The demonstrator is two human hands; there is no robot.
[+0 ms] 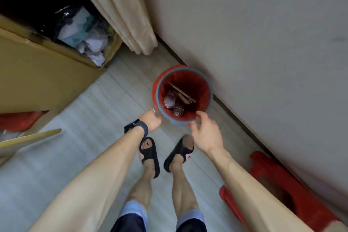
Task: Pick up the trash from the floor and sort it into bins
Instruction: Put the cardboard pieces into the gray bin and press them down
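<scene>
Glossy clear plastic bottles (169,100) are lying in the thin red plastic liner (195,83) of the bin (159,90). Matt brown cardboard is forming the box (37,77), beside a hanging cloth curtain (122,9).

red stool (273,165) and cardboard box (37,81) partly beyond the edges

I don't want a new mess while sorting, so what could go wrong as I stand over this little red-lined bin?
1. The small round grey-rimmed bin with a red liner stands right by your black sandals, your right hand at its rim; a nudge might tip it and spill the plastic bottles.
2. The red plastic stool by the wall lies close on your right; stepping back, you might trip.
</scene>
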